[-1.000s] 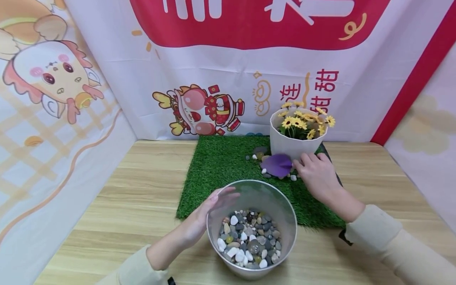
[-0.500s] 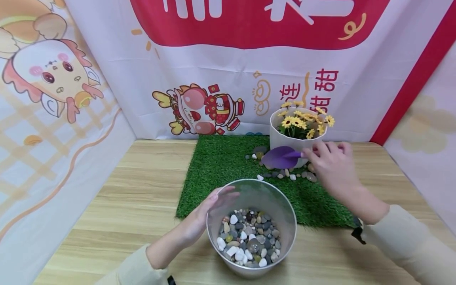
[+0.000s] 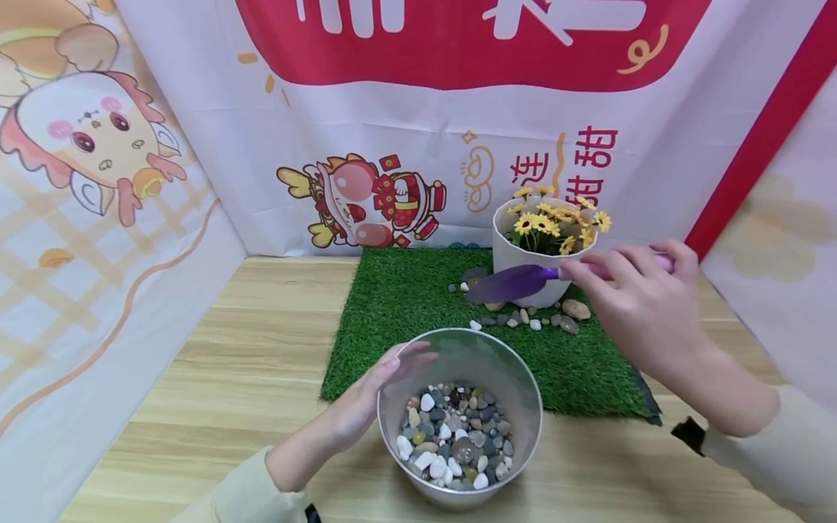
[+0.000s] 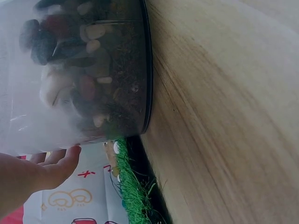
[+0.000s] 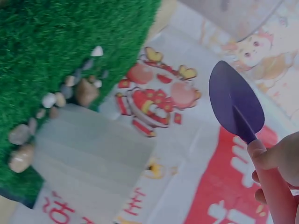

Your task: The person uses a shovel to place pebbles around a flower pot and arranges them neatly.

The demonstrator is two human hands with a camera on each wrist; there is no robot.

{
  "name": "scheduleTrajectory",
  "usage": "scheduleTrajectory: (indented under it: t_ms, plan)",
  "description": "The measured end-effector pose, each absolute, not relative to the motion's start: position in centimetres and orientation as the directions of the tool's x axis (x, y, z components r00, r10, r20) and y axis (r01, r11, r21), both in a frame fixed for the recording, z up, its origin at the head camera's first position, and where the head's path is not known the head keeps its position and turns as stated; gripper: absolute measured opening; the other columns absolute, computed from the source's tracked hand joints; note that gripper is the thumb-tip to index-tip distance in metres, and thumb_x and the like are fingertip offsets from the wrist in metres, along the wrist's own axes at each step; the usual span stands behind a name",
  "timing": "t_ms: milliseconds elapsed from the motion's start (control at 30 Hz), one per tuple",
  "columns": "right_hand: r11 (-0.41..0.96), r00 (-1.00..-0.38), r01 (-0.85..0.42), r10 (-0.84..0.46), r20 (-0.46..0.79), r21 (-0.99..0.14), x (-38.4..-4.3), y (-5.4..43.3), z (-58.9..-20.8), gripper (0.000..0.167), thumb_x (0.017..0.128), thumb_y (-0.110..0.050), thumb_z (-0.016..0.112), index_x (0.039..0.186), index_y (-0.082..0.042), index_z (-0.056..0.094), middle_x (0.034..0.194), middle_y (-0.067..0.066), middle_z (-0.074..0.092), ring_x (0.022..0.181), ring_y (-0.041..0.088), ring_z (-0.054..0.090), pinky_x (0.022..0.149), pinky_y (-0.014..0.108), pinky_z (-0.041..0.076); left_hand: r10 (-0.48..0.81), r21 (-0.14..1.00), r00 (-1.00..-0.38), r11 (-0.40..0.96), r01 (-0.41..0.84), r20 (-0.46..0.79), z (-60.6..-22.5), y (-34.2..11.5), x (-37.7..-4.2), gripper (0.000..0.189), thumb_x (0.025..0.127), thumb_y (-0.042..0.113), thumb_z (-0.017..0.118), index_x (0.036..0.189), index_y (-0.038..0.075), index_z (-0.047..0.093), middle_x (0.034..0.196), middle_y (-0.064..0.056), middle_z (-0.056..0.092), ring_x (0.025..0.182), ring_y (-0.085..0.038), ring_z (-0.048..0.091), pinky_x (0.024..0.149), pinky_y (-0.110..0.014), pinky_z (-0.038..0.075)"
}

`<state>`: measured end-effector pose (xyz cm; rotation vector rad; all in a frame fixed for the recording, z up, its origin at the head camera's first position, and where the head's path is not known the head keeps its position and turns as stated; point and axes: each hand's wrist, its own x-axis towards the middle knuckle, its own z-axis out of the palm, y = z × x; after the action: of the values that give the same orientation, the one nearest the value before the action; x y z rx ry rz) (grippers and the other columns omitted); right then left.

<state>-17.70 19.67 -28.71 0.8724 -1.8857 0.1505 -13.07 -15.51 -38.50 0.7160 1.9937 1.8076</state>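
Note:
In the head view my right hand (image 3: pixel 654 312) grips the pinkish-purple handle of a purple garden trowel (image 3: pixel 513 283). Its blade points left and overlaps the front of a white flower pot (image 3: pixel 508 254) with yellow daisy-like flowers. Seen from the right wrist, the trowel blade (image 5: pixel 236 100) shows no stones on it. My left hand (image 3: pixel 360 407) rests against the left side of a translucent bucket (image 3: pixel 526 374), fingers extended along the outer wall and visible through it. Mixed pebbles (image 3: pixel 458 443) cover the bucket's bottom; in the left wrist view they show through the bucket wall (image 4: pixel 28 102).
The pot stands on a green artificial-grass mat (image 3: pixel 392 312) at the back right of the wooden table (image 3: pixel 222 370). Loose pebbles (image 3: pixel 576 309) lie around the pot's base. Printed cloth (image 3: pixel 405 116) hangs behind and at both sides.
My right hand has lifted the trowel from the pebbles in front of the pot and drawn back to the right, uncovering them. My left hand and the bucket stay in place.

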Motion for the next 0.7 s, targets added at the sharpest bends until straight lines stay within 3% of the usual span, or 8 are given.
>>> scheduleTrajectory:
  t_ms: [267,433,600,700]
  plan:
    - [0.637,-0.059,-0.706,-0.49,0.87,0.31,-15.3,17.4,-27.1,0.029,0.105,-0.013,0.052,0.105,-0.009,0.08,0.094,0.014,0.074,0.08,0.039,0.068,0.086,0.065,0.04,0.583,0.989,-0.809,0.061,0.137,0.076,-38.3,-15.6,-13.2,0.059,0.111,0.037,0.018,0.159,0.003,0.025,0.159,-0.019,0.039,0.147,-0.039,0.033,0.12,-0.061,0.018]
    - [0.556,-0.093,-0.753,-0.619,0.78,0.352,-13.7,16.4,-27.9,0.033,0.099,-0.004,0.048,0.109,-0.008,0.079,0.099,0.013,0.073,0.086,0.037,0.066,0.085,0.064,0.04,0.585,0.99,-0.808,0.059,0.129,0.071,-38.3,-15.6,-13.2,0.06,0.111,0.039,0.018,0.159,0.004,0.025,0.16,-0.019,0.038,0.146,-0.04,0.035,0.119,-0.062,0.021]
    - [0.503,-0.135,-0.719,-0.778,0.614,0.479,-12.6,15.4,-28.5,0.041,0.104,0.0,0.038,0.107,-0.006,0.078,0.102,0.011,0.071,0.09,0.03,0.065,0.08,0.052,0.047,0.591,0.994,-0.804,0.026,0.104,0.069,-38.3,-15.5,-13.1,0.061,0.111,0.039,0.019,0.159,0.002,0.022,0.161,-0.022,0.035,0.146,-0.042,0.035,0.118,-0.06,0.025]
    - [0.479,-0.122,-0.679,-0.821,0.558,0.556,-12.3,14.4,-28.7,0.046,0.104,0.006,0.033,0.102,-0.003,0.078,0.099,0.013,0.067,0.088,0.03,0.062,0.077,0.047,0.048,0.594,0.995,-0.802,0.021,0.093,0.062,-38.3,-15.4,-13.1,0.061,0.111,0.039,0.019,0.159,0.001,0.022,0.161,-0.023,0.034,0.146,-0.042,0.034,0.118,-0.06,0.026]
